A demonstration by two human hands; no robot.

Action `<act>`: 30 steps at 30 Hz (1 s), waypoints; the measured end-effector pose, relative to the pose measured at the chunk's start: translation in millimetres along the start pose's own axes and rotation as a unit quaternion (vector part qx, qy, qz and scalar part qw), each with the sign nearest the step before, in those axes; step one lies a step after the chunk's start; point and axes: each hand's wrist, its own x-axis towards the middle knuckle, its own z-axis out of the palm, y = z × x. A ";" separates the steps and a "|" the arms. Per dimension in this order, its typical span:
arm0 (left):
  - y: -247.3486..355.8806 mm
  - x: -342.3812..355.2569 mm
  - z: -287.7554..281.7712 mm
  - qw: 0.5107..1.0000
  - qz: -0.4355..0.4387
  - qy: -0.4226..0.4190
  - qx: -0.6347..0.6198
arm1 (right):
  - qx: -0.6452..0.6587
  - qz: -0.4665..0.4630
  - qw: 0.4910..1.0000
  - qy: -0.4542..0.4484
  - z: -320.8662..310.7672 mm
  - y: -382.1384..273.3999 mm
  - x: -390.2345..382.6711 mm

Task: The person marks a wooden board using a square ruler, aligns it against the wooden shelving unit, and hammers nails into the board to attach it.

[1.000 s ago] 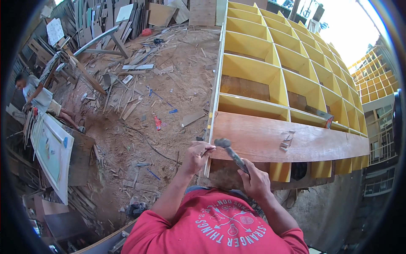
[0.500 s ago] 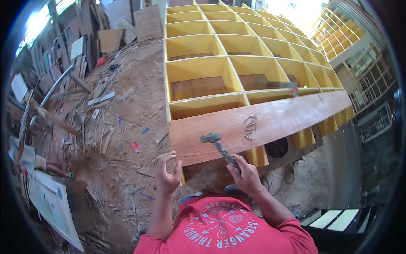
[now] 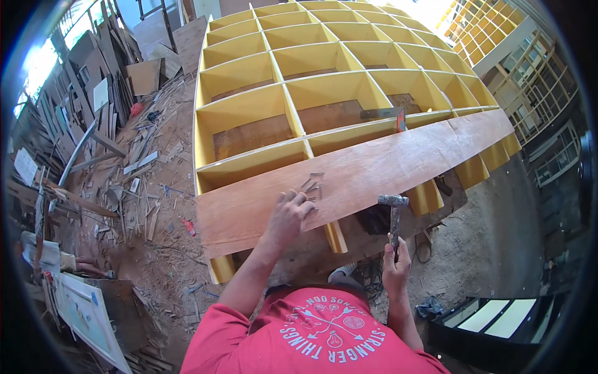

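My right hand [image 3: 396, 265] is wrapped round the lower handle of a hammer [image 3: 393, 215], held upright with its metal head on top, in front of the board's near edge. A long reddish-brown plywood board [image 3: 249, 218] lies across the near end of a yellow wooden grid frame [image 3: 336, 93]. Several loose nails [image 3: 316, 185] lie in a small heap on this board. Over the near side of the heap, my left hand [image 3: 288, 219] bends down with its fingers together. Its fingertips touch the board beside the nails; whatever is between them is hidden.
A handsaw with a red handle [image 3: 401, 119] rests on the frame just past the board. Wood scraps [image 3: 143, 162] litter the dirt floor at left, and sheets of board [image 3: 103, 93] lean behind them. A dark rack with pale panels [image 3: 486, 319] stands at lower right.
My left hand has moved right from the board's left end onto the nails. My right hand has carried the hammer rightward, off the board, and turned it upright. The view has shifted right.
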 end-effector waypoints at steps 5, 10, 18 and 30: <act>20.5 17.5 6.0 0.997 -0.047 0.030 -0.062 | -0.016 -0.020 0.999 -0.022 -26.3 22.4 31.6; 39.2 35.2 38.3 0.946 -0.113 0.116 -0.280 | -0.013 -0.080 0.996 -0.037 -34.2 35.1 64.3; 46.2 31.8 42.9 0.916 -0.228 0.048 -0.326 | 0.003 -0.048 0.992 -0.116 -27.0 21.2 84.0; 42.2 28.5 41.1 0.917 -0.226 0.031 -0.327 | -0.017 -0.057 0.986 -0.153 -14.4 0.5 69.6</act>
